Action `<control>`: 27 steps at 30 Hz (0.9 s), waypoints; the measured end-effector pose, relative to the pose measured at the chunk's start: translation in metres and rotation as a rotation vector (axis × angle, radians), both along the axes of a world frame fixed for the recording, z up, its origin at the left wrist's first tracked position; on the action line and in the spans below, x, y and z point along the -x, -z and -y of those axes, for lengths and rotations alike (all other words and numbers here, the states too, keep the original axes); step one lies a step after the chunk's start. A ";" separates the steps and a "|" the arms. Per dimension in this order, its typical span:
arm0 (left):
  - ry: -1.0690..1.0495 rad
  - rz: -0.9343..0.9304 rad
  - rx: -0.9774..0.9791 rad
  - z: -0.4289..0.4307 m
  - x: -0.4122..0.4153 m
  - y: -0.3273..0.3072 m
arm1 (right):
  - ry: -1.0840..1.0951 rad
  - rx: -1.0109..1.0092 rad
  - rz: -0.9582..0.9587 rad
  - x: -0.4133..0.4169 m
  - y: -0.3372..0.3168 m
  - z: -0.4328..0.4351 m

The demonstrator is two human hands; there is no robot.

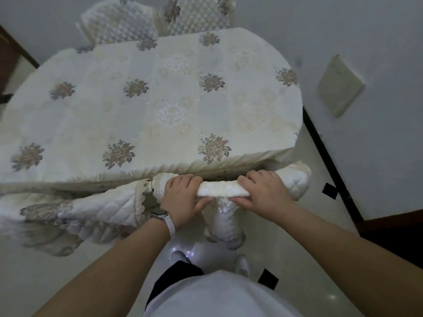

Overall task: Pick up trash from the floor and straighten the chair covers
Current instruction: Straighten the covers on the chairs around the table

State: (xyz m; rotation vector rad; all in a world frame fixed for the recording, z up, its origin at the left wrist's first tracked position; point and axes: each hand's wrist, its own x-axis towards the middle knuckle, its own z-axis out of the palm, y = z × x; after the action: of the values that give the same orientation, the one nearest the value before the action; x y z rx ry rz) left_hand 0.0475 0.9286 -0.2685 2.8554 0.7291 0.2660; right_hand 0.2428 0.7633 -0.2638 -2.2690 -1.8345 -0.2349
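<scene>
The quilted white chair cover sits just below the middle of the frame, over the top of a chair back that stands tight against the near edge of the table. Both hands hold it along its top rim. The left hand wraps round the left part, fingers curled over the far side and thumb tucked under. The right hand grips the right part the same way. Between them the fabric bunches into a thick roll, and a length of it hangs down below, toward the floor.

A white-strapped watch is on the left wrist. Just left of that hand, a second cover with a lace edge and a flower patch stretches to the lower left of the frame.

Above the hands, a cream tablecloth with grey-brown flower bunches fills the middle of the frame. Two more quilted chair backs show beyond it at the top.

The pale floor shines at the lower right, with a black tape square on it near the dark skirting. A cream panel hangs on the wall at the upper right.
</scene>
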 end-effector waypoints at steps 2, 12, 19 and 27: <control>-0.043 0.000 0.019 0.008 -0.002 -0.004 | -0.035 -0.013 0.020 -0.002 0.000 0.000; -0.069 -0.008 0.078 0.019 -0.003 -0.012 | -0.168 -0.105 0.047 -0.013 0.001 -0.001; -0.062 0.001 0.080 0.021 -0.002 -0.013 | -0.184 -0.119 0.051 -0.014 -0.002 -0.002; -0.049 0.014 0.138 0.023 0.002 -0.018 | -0.208 -0.129 0.054 -0.017 -0.002 -0.001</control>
State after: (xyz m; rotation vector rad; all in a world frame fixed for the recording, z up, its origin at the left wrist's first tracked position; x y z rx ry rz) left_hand 0.0460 0.9056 -0.2507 2.7065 0.7831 0.2324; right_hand 0.2601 0.7646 -0.2617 -1.9884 -2.0022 -0.3703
